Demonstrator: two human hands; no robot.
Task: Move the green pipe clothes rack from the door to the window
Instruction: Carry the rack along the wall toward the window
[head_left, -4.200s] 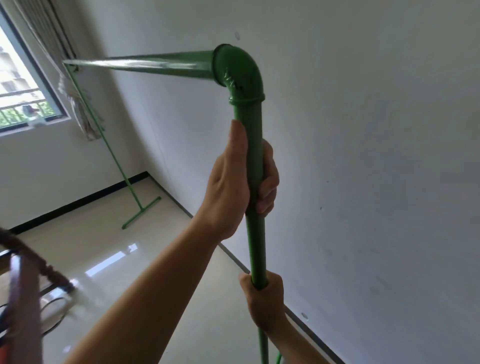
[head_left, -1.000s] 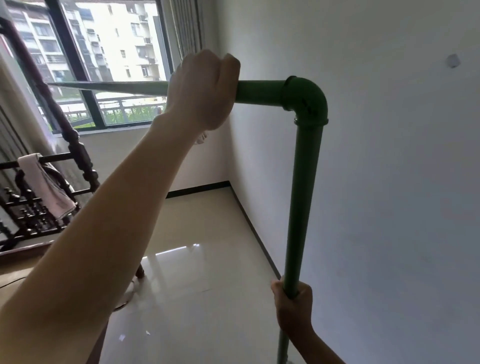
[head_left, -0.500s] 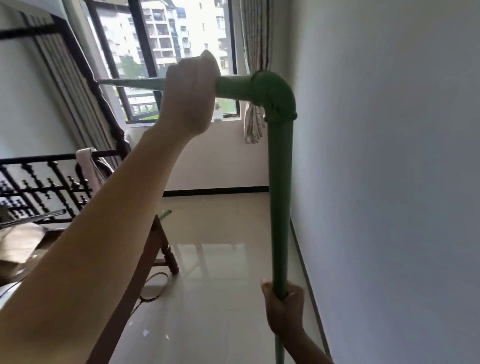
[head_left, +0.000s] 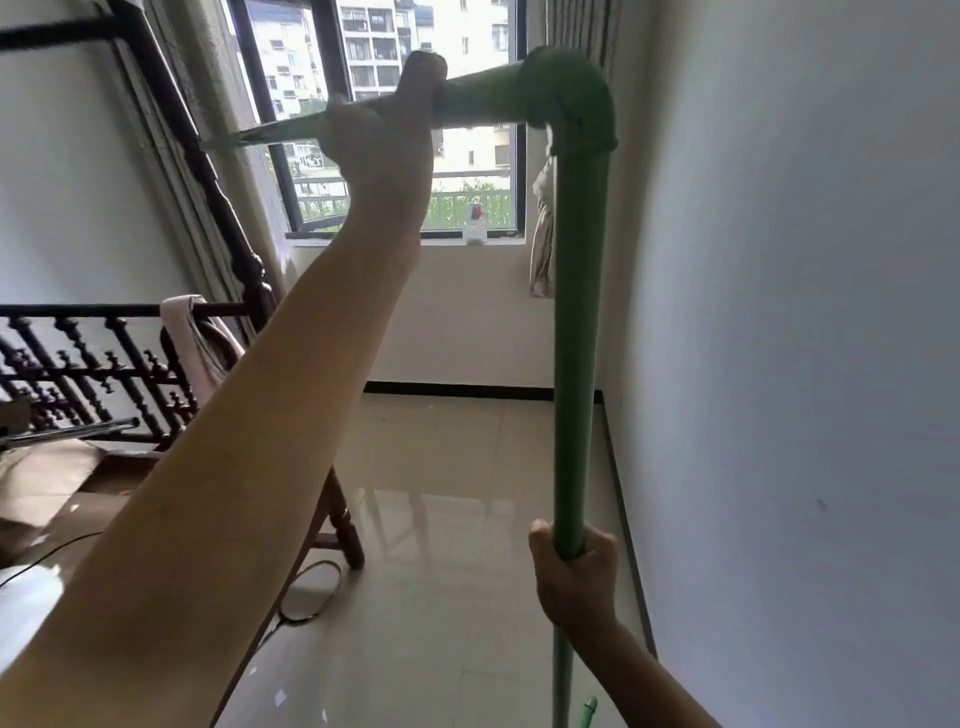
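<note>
The green pipe clothes rack (head_left: 574, 332) fills the middle of the view: an upright post, an elbow joint at the top and a horizontal top bar running left toward the window (head_left: 415, 130). My left hand (head_left: 384, 130) is closed over the top bar just left of the elbow. My right hand (head_left: 574, 571) grips the upright post low down. The rack's far end and its feet are mostly hidden; a small green foot piece shows at the bottom edge.
A white wall (head_left: 805, 364) runs close along the right. A dark wooden bed frame (head_left: 156, 364) with a cloth draped on it stands on the left. A cable loop (head_left: 311, 592) lies on the tiled floor. A curtain (head_left: 540, 228) hangs by the window.
The view has swung toward the window, which now sits straight ahead and closer. Since 4.2 s ago my left hand moved from the post to the top bar.
</note>
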